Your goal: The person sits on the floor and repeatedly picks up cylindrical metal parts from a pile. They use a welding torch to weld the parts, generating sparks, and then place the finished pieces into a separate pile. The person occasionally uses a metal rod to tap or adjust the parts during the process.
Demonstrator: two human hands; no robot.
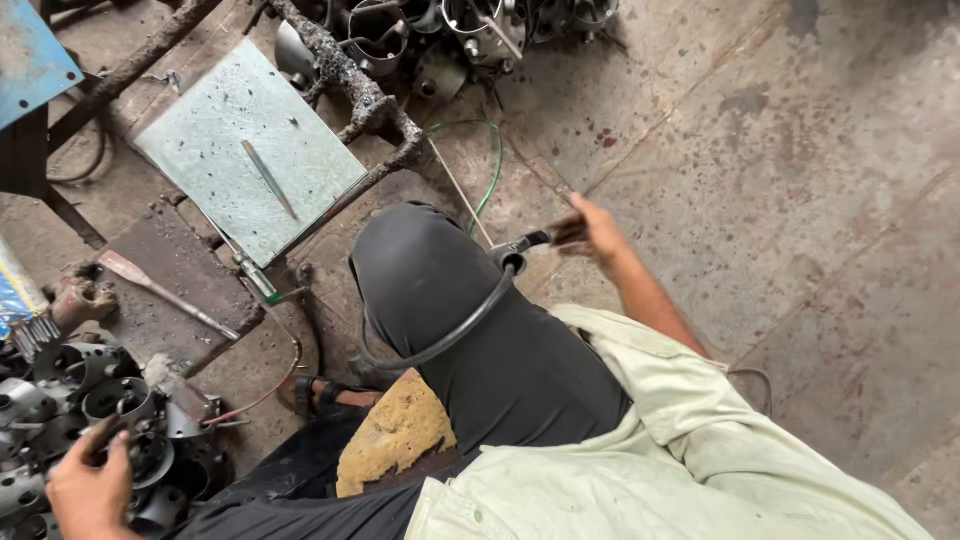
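Two hands, far apart, each had its own job. My right hand was out past my knee, fingers closed on the dark handle of the torch, and I held it away from my body so the thin rod slanting up from it pointed at the floor rather than at me. Its black hose looped back across my thigh, where it lay slack and out of the way. My left hand was down at the lower left, fingers curled over the rim of one round metal part in the pile beside me (whether I had really gripped it or only touched it, I cannot tell, since my fingers hid the edge).

That pile lay close so I could reach it without getting up. A yellow pad lay against my leg beside my sandal. Ahead of my knee a pale plate rested on a crusted frame, with a short stick lying on it. A hammer lay on the dark block to the left, near a wire brush. More round parts were heaped beyond the frame, and a green wire curved over the floor.
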